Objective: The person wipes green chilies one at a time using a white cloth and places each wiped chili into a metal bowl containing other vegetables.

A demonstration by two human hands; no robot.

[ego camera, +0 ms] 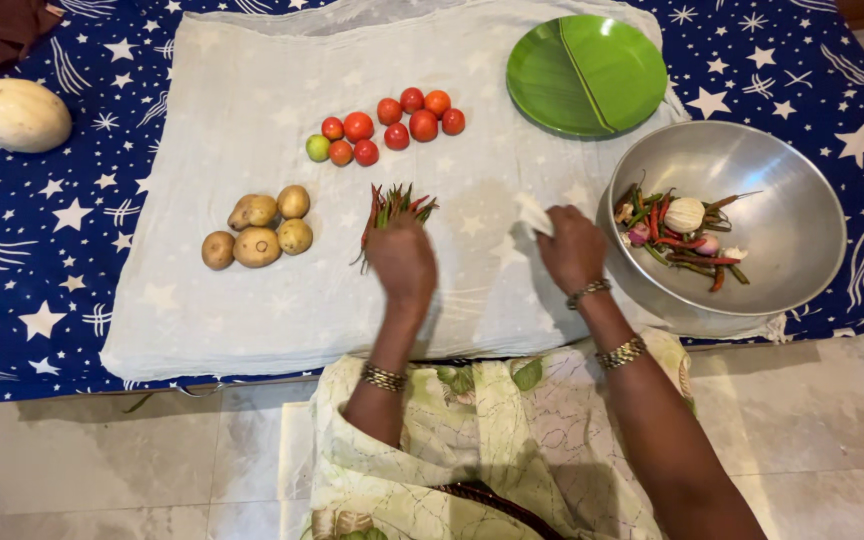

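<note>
L hand (402,258) on chillies (393,207), tips fanning away, R hand (572,247) maybe pinching cloth (252,100)

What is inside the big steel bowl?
The steel bowl holds red and green chillies, a whitish onion-like bulb and some small pinkish bulbs. Anything lying beneath that pile is covered.

Bright, even light, soft shadows, mild glare inside the steel bowl (782,215); hands slightly motion-blurred.

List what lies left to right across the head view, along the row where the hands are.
Potatoes → chillies under left hand → right hand → steel bowl.
</note>
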